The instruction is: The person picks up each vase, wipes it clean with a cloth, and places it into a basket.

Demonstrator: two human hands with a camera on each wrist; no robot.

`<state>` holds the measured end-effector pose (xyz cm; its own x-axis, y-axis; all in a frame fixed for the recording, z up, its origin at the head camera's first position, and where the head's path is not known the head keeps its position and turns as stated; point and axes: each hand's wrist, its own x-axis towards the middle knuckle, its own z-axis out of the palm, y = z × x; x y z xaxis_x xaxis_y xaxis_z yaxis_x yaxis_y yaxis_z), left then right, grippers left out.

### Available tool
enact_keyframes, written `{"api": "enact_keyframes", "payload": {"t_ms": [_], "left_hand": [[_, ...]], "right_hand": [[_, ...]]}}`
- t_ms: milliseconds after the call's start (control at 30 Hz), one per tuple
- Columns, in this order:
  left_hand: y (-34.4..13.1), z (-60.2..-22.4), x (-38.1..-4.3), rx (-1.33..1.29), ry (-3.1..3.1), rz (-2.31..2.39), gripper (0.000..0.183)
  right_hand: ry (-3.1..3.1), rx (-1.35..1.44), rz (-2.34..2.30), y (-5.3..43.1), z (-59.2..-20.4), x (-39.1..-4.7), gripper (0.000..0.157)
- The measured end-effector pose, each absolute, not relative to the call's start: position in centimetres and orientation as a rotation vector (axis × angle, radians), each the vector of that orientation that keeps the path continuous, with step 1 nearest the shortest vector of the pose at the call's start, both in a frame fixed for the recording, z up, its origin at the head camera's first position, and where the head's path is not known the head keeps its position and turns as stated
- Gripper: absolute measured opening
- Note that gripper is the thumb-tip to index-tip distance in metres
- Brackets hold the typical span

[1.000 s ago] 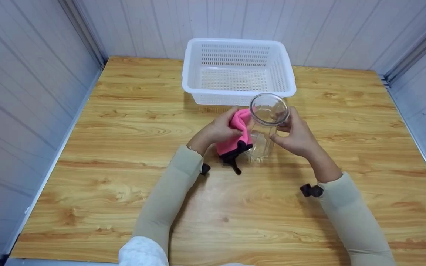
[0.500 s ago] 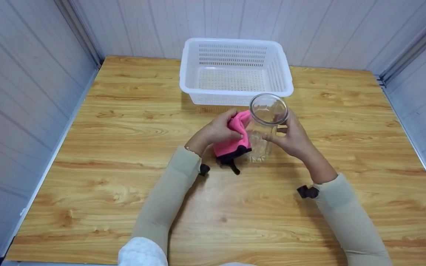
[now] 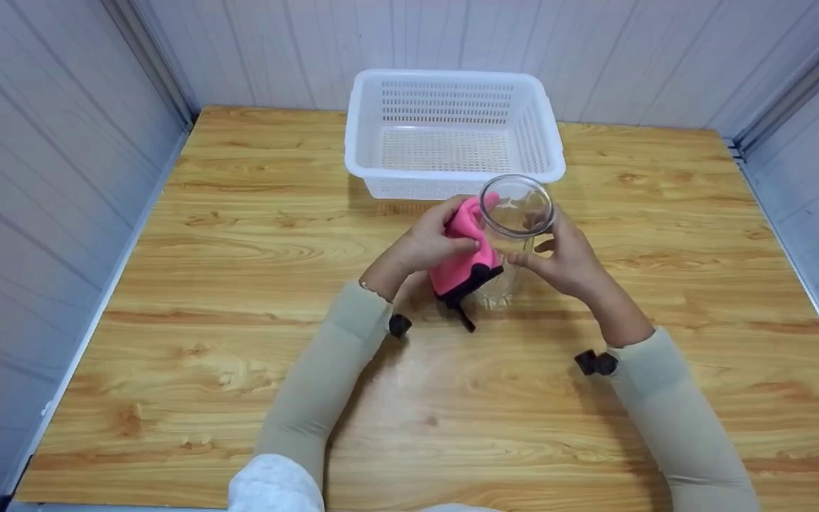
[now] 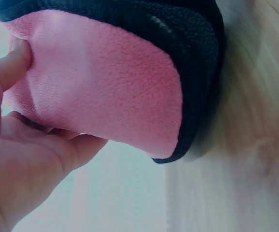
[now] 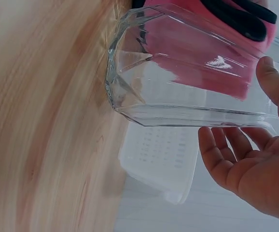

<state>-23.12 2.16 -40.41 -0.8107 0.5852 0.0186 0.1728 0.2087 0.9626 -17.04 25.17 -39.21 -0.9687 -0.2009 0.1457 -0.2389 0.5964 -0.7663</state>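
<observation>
Pink cloth [image 3: 461, 269] beside clear glass jar [image 3: 511, 245], both between the hands [image 3: 425, 245] [image 3: 571, 262]

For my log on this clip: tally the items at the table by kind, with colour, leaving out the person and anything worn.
Cloth, pink with black trim: 1
Glass vessel, clear: 1
Basket, white: 1
Total: 3
</observation>
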Motion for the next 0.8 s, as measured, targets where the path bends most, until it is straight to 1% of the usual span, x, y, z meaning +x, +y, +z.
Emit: {"api": "enact_keyframes", "payload": {"t_ms": [100, 200, 333, 500, 633, 800], "left_hand": [[2.3, -39.9, -23.2, 0.765, 2.136, 1.673, 0.065], [2.5, -39.8, -23.4, 0.806, 2.128, 1.696, 0.066], [2.7, -39.9, -23.5, 0.799, 2.121, 1.666, 0.068], [2.8, -40.5, -23.6, 0.767, 2.101, 1.636, 0.07], [2.5, -41.0, -23.7, 0.781, 2.071, 1.647, 0.07], [2.0, -41.8, -24.0, 0.77, 2.094, 1.519, 0.071]], "right_hand": [[-2.778, 0.399, 1.345, 25.3, -39.1, -17.1, 0.08], [-2.786, 0.416, 1.343, 25.4, -39.0, -17.1, 0.074], [-2.791, 0.419, 1.351, 25.5, -39.0, -17.0, 0.071], [-2.794, 0.41, 1.348, 25.5, -39.0, -16.9, 0.078], [-2.789, 0.409, 1.351, 25.5, -39.2, -16.9, 0.077], [-2.792, 0.389, 1.35, 25.4, -39.2, -16.7, 0.077]]}}
